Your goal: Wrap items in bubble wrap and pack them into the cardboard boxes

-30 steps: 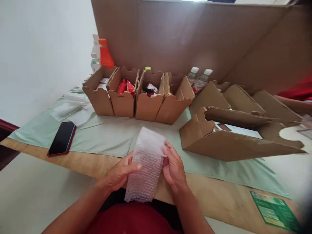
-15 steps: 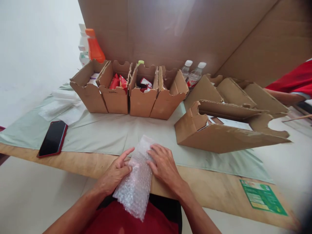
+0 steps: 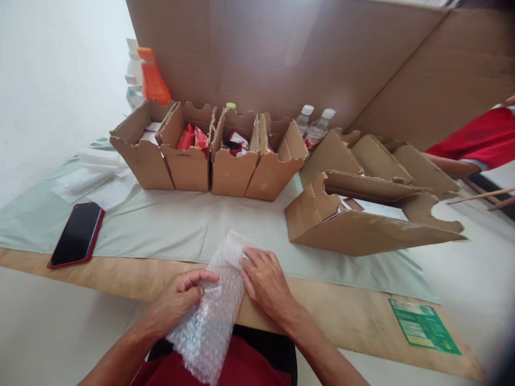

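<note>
A sheet of bubble wrap (image 3: 209, 321) lies over the near table edge and hangs down toward my lap. My left hand (image 3: 177, 300) pinches its left side with curled fingers. My right hand (image 3: 263, 281) presses flat on the sheet's upper right part, fingers stretched out on the wooden table edge (image 3: 333, 316).
Several open cardboard boxes (image 3: 189, 161) with packets stand in a row at the back; a larger box (image 3: 362, 225) lies on its side at right. A phone (image 3: 76, 241) lies left on the green cloth (image 3: 177, 225). Bottles (image 3: 151, 80) and another person's red sleeve (image 3: 478, 139) sit further back.
The bubble wrap came down from an upright hold to lie over the table edge. My right hand moved on top of it and flattened; my left hand slid lower on it.
</note>
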### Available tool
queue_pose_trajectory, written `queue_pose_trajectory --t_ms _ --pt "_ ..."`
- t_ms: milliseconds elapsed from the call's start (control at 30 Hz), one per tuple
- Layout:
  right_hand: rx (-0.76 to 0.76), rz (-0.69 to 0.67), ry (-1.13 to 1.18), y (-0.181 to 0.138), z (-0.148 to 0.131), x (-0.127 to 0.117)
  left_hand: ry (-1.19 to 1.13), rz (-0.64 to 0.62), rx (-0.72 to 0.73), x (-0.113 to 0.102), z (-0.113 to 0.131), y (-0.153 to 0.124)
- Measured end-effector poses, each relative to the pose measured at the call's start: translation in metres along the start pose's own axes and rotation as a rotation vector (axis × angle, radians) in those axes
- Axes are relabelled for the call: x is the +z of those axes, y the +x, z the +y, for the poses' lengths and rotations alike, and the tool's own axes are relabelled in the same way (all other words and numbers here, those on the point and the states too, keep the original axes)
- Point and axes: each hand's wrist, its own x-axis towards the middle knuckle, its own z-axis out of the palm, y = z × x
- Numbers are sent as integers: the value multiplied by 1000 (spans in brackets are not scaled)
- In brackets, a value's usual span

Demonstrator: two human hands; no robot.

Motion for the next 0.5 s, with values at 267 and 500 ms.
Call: queue_pose_trajectory --t_ms 267,500 --pt "-3 34 112 17 11 -43 -81 -25 -26 0 -6 -3" --pt "-42 -69 -102 5 -13 1 -77 -29 0 4 -7 -4"
